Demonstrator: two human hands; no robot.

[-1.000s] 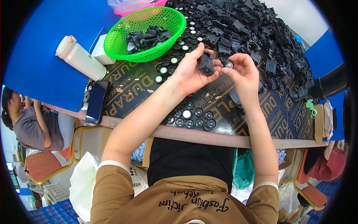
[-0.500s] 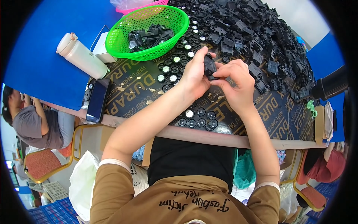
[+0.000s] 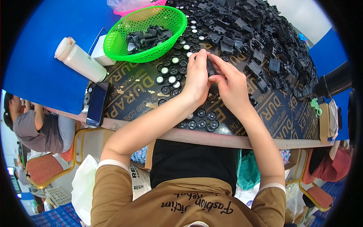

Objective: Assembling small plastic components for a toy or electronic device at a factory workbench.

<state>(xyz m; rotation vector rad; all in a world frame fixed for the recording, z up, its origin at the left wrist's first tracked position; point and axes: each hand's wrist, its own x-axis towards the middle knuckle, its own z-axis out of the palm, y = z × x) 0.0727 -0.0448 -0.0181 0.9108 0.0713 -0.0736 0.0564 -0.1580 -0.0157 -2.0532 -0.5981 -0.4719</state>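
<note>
the left hand [image 3: 196, 78] and right hand [image 3: 233, 82] close together around a black part [image 3: 211, 69], beyond the near wheels [image 3: 202, 123] on the bench [image 3: 141, 89]. likely a press-fit step; the next move calls for even pressure.

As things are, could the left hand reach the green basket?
Probably yes: only low black wheels lie between the left hand and the green basket, though the hand's grip holds a black plastic part.

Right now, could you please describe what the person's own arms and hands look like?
Both short sleeves are brown with white hems, leaving the forearms bare. The left hand and right hand wear no gloves, and no watch or bracelet shows.
</note>
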